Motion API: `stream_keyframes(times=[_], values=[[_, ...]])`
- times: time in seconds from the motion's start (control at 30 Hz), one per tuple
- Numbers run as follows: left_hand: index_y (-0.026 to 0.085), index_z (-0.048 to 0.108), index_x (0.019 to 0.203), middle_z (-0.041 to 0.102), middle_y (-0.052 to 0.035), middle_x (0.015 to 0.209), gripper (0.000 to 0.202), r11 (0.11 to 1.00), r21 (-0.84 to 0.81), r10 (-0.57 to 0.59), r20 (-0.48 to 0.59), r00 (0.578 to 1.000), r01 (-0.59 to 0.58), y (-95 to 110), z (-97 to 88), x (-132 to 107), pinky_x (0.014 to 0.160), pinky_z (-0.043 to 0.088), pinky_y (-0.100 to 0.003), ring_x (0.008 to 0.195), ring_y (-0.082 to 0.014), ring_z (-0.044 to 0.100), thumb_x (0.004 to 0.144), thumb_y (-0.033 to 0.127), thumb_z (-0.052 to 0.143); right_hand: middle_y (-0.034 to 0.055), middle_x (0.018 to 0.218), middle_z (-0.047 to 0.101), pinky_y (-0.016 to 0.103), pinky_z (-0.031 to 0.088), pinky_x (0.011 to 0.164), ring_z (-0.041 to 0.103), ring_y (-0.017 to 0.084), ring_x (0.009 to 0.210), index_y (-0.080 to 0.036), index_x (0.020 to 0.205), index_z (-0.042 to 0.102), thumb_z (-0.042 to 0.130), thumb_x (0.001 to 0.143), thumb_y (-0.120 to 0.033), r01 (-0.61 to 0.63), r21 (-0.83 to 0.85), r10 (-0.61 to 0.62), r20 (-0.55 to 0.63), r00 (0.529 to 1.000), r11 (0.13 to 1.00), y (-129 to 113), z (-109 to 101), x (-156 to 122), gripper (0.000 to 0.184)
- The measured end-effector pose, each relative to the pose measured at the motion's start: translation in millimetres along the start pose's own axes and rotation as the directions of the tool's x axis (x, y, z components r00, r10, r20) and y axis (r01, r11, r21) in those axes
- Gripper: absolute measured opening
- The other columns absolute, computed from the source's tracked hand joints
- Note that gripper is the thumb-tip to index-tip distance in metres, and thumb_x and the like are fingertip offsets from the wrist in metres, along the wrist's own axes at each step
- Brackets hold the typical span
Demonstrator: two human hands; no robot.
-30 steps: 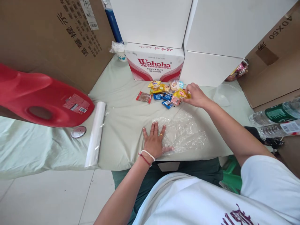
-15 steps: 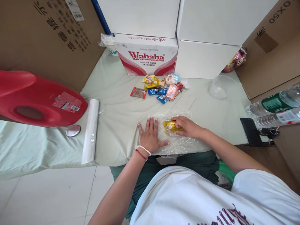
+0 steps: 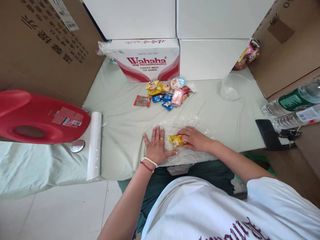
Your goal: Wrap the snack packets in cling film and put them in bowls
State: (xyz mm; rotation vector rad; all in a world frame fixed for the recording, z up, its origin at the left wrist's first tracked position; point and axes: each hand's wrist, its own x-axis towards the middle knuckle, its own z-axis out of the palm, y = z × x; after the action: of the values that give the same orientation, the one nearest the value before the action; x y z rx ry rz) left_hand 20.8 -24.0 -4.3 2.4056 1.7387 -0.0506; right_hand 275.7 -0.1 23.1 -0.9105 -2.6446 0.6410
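Observation:
My left hand (image 3: 156, 146) lies flat, fingers spread, on the left edge of a clear plastic sheet (image 3: 186, 125) spread over the pale green tablecloth (image 3: 125, 120). My right hand (image 3: 193, 138) has its fingers closed on a small yellow snack packet (image 3: 175, 141) and presses it onto the sheet, right beside my left hand. Farther back lies a pile of snack packets (image 3: 166, 92) in yellow, blue, pink and red.
A roll of clear film (image 3: 94, 145) and a round metal lid (image 3: 77, 146) lie at the left by a red plastic jug (image 3: 37, 116). A Wahaha carton (image 3: 146, 60), white boxes, a clear bowl (image 3: 232, 86), water bottles (image 3: 292, 100) and a black phone (image 3: 267, 134) ring the table.
My right hand took the yellow packet from the pile, carried it back to the plastic sheet and set it down beside my left hand, which stayed flat on the sheet.

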Motion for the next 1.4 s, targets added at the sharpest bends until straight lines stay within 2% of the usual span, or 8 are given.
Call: stream_keyframes(times=[0.2, 0.37, 0.47, 0.57, 0.87, 1.07, 1.27, 1.4], values=[[0.01, 0.021, 0.166, 0.016, -0.0261, 0.173, 0.11, 0.983, -0.153, 0.07, -0.178, 0.982, -0.097, -14.7, 2.9, -7.2, 0.124, 0.01, -0.074, 0.161, -0.0421, 0.018, 0.086, 0.076, 0.059, 0.0146, 0.136, 0.064, 0.048, 0.05, 0.105, 0.059, 0.027, 0.125, -0.022, 0.104, 0.064, 0.061, 0.101, -0.031, -0.026, 0.159, 0.063, -0.233, 0.97, 0.987, -5.3, -22.0, -50.9, 0.01], [0.023, 0.045, 0.156, 0.04, -0.0148, 0.167, 0.065, 0.961, -0.157, 0.124, -0.491, 0.862, -0.227, -17.5, -6.2, -38.7, 0.129, 0.01, -0.065, 0.163, -0.0336, 0.018, 0.094, 0.034, 0.059, 0.0152, 0.13, 0.065, 0.049, 0.054, 0.102, 0.059, 0.029, 0.123, -0.022, 0.12, 0.062, 0.074, 0.094, -0.043, -0.085, 0.152, 0.126, -0.28, 0.952, 0.985, -24.1, -12.3, -107.9, 0.035], [0.03, 0.053, 0.147, 0.059, -0.0061, 0.154, 0.067, 0.921, -0.136, 0.27, -0.453, 0.85, -0.365, -15.3, -11.8, -58.9, 0.13, 0.005, -0.066, 0.157, -0.0288, 0.035, 0.084, 0.01, 0.049, 0.0172, 0.14, 0.061, 0.056, 0.05, 0.11, 0.054, 0.032, 0.133, -0.021, 0.129, 0.062, 0.073, 0.095, -0.041, -0.147, 0.071, 0.16, -0.239, 0.958, 0.986, -30.8, 6.2, -126.6, 0.041], [0.027, 0.052, 0.148, 0.061, -0.0081, 0.152, 0.077, 0.927, -0.148, 0.29, -0.3, 0.909, -0.345, -20.1, -11.6, -69.0, 0.128, 0.0, -0.07, 0.149, -0.0306, 0.047, 0.074, 0.007, 0.047, 0.0152, 0.136, 0.063, 0.055, 0.052, 0.108, 0.056, 0.03, 0.13, -0.021, 0.118, 0.068, 0.061, 0.101, -0.026, -0.17, 0.046, 0.176, -0.252, 0.952, 0.984, -28.8, 16.1, -129.0, 0.019], [0.026, 0.062, 0.136, 0.056, -0.0137, 0.155, 0.058, 0.949, -0.188, 0.198, -0.271, 0.942, -0.253, -20.7, -2.6, -66.1, 0.125, 0.003, -0.072, 0.158, -0.0399, 0.029, 0.086, 0.055, 0.068, 0.0108, 0.108, 0.072, 0.043, 0.055, 0.093, 0.063, 0.023, 0.106, -0.021, 0.106, 0.068, 0.049, 0.106, -0.023, 0.011, 0.108, 0.016, -0.253, 0.967, 0.994, -9.8, -43.8, -74.1, 0.019], [0.025, 0.068, 0.081, 0.075, -0.0063, 0.126, 0.025, 0.904, -0.419, -0.095, -0.396, 0.913, -0.087, -7.0, 6.9, -50.8, 0.125, 0.011, -0.069, 0.152, -0.0336, 0.042, 0.096, 0.043, 0.059, 0.0089, 0.096, 0.072, 0.037, 0.052, 0.09, 0.063, 0.022, 0.094, -0.02, 0.104, 0.07, 0.045, 0.108, -0.031, -0.02, 0.046, 0.024, -0.099, 0.995, 0.999, 12.8, -71.0, -29.9, 0.028], [0.023, 0.066, 0.101, 0.066, -0.0138, 0.129, 0.023, 0.8, -0.559, -0.524, -0.472, 0.709, 0.219, -15.2, 13.8, -26.1, 0.121, 0.025, -0.066, 0.147, -0.0368, 0.042, 0.085, 0.04, 0.067, 0.0102, 0.11, 0.074, 0.035, 0.048, 0.087, 0.064, 0.026, 0.103, -0.02, 0.111, 0.073, 0.054, 0.099, -0.023, -0.376, -0.177, 0.397, 0.102, 0.912, 0.91, 34.7, -77.1, 15.2, 0.022], [0.015, 0.063, 0.118, 0.057, -0.0195, 0.128, 0.039, 0.847, -0.484, -0.51, -0.626, 0.591, 0.219, -10.4, 6.8, -25.9, 0.118, 0.032, -0.06, 0.137, -0.037, 0.044, 0.085, 0.037, 0.066, 0.0148, 0.128, 0.069, 0.039, 0.047, 0.097, 0.058, 0.032, 0.118, -0.017, 0.135, 0.064, 0.057, 0.1, -0.033, -0.449, -0.241, 0.462, -0.002, 0.887, 0.86, 43.1, -71.3, 54.8, 0.039]])
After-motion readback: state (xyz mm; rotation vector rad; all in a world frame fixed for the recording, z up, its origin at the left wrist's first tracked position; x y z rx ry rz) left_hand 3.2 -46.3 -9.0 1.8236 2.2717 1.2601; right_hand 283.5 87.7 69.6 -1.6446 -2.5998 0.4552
